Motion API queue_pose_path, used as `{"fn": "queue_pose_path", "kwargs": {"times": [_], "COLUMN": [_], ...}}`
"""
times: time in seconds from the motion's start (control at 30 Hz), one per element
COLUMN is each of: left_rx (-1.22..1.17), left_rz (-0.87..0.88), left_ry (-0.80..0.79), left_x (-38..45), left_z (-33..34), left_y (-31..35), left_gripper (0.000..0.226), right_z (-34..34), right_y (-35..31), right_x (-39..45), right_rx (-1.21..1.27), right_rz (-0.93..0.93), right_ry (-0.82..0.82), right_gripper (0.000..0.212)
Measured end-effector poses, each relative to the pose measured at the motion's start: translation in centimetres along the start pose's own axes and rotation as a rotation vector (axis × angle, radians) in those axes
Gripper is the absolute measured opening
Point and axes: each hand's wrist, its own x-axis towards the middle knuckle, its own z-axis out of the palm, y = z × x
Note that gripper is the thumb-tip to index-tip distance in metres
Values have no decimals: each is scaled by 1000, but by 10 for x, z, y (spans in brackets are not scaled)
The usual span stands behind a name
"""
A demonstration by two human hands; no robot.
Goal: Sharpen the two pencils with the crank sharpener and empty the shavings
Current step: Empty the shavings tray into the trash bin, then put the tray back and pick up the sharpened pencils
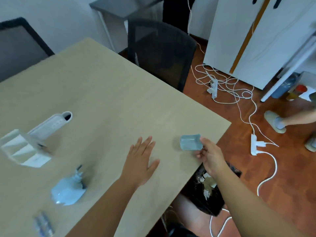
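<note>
My left hand (141, 160) lies open and flat, palm down, fingers straight and slightly fanned, thumb splayed out to its right side. My right hand (211, 157) sits off to the right of it and well apart, fingers pinched closed around a small tray, wrist bent, forearm running back toward me.

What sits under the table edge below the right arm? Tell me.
A bin lined with a black bag, holding crumpled paper scraps. The table and right arm cover part of it, so its full contents stay unseen.
</note>
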Motion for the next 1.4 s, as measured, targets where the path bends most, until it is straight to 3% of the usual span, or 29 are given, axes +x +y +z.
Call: {"fn": "queue_pose_path", "kwargs": {"times": [0.33, 0.5, 0.6, 0.7, 0.8, 0.93, 1.13, 1.27, 1.4], "left_rx": [5, 23, 12, -21, -89, -225, -321, -350, -325], "left_rz": [-374, -661, -747, -776, -790, -755, -720, -736, -774], "left_ry": [185, 267, 285, 302, 300, 323, 391, 425, 422], "left_x": [-89, -139, -157, -166, -170, -172, -174, -173, -173], "left_z": [-26, -32, -36, -41, -45, -44, -39, -36, -38], "left_y": [-60, -93, -112, -123, -134, -144, -147, -146, -141], "left_gripper": [71, 62, 61, 59, 53, 50, 51, 51, 52], "right_z": [121, 168, 194, 220, 242, 262, 276, 288, 293], "right_y": [54, 86, 104, 120, 132, 140, 147, 152, 159], "right_x": [-18, -32, -39, -46, -51, -55, -58, -66, -78], "right_rx": [-409, -595, -689, -778, -828, -897, -926, -943, -918], "right_rz": [90, 165, 156, 139, 142, 131, 172, 275, 384], "right_ry": [-410, -563, -630, -596, -611, -626, -648, -693, -730], "right_gripper": [13, 15, 20, 22, 9, 15, 6, 31, 32]}}
